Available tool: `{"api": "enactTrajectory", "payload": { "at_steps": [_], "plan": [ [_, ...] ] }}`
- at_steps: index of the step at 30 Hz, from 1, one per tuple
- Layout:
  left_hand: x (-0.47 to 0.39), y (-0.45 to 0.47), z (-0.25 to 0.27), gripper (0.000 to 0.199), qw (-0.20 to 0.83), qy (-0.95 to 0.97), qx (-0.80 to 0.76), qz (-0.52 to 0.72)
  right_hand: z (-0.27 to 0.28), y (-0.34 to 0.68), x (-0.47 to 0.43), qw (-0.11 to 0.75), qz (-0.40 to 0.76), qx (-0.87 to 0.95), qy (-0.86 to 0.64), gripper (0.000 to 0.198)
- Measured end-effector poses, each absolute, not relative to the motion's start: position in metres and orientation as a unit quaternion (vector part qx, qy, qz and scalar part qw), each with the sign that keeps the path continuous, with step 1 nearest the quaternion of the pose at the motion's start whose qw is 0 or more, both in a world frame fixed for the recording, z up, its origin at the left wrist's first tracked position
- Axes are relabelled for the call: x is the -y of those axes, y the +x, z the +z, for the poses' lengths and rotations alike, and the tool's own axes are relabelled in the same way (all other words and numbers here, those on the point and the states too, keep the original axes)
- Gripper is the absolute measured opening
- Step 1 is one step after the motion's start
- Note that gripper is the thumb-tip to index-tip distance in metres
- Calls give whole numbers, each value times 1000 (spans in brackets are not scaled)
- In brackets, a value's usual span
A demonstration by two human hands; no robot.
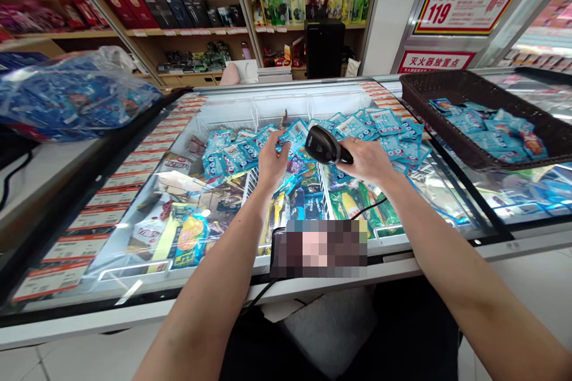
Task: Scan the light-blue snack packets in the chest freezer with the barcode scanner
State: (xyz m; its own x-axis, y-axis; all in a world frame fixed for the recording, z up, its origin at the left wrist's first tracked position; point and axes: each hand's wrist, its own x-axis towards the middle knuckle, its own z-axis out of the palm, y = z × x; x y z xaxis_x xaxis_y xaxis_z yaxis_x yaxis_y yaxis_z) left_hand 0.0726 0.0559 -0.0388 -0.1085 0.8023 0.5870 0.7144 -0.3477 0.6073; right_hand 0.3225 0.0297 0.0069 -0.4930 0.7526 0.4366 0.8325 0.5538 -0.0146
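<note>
My right hand [367,157] is wrapped around the handle of a black barcode scanner [322,143], whose head points left. A cable runs down from the handle. Just left of the scanner head, my left hand [272,160] pinches the edge of a small blue snack packet [297,132] between thumb and fingers. Many similar blue packets [235,155] are spread in a loose band across the glass lid [134,190] of a chest freezer, on both sides of my hands. More packets [388,121] lie beyond my right hand, some overlapping.
Wrapped ice creams [192,238] show through the glass. A dark woven basket [473,86] with blue packets stands at the right. A clear plastic bag of blue packs [75,92] sits at the left. A pixelated device [319,248] lies at the front edge. Stocked shelves [179,32] stand behind.
</note>
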Motion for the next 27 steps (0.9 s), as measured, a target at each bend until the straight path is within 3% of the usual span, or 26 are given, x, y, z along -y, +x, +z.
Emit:
{"api": "enactTrajectory", "payload": {
  "at_steps": [20,27],
  "plan": [
    [-54,74,-37,36,55,666,-583,462,7,324,-30,219,-89,875,-423,34],
    [-55,73,-38,36,16,668,-580,465,8,323,-29,219,-103,866,-438,34]
  ]
}}
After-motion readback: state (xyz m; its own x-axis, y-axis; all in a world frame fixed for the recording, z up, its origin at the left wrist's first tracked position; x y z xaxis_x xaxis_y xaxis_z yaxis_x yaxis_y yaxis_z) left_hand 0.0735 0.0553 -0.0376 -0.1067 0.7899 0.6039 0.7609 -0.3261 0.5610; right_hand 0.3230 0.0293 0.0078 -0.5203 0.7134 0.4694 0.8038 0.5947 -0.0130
